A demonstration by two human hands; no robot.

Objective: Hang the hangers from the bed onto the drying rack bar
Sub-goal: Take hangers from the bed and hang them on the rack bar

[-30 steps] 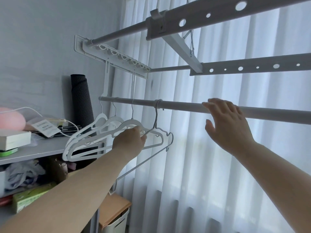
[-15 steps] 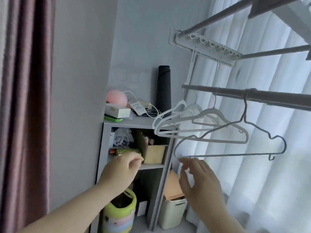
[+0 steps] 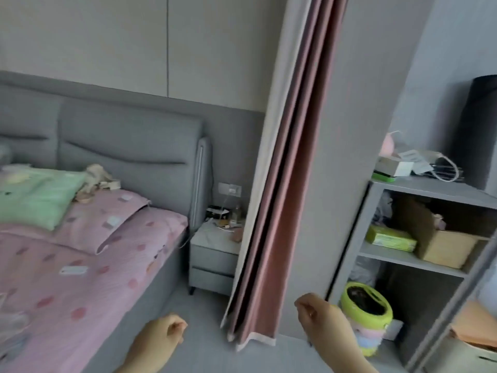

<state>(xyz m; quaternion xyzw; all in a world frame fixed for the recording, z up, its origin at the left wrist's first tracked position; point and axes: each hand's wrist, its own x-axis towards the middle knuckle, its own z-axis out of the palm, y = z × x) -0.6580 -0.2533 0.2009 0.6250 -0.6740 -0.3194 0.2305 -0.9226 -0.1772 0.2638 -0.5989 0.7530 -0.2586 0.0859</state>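
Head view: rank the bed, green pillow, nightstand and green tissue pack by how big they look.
1. Bed, largest by far.
2. Green pillow and nightstand: about alike, both partly out of sight, so unranked.
3. Green tissue pack, smallest.

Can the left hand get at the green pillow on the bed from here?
Probably not yet. The left hand hangs empty and low, while the green pillow lies far up the bed. Nothing blocks the way; a step closer seems needed.
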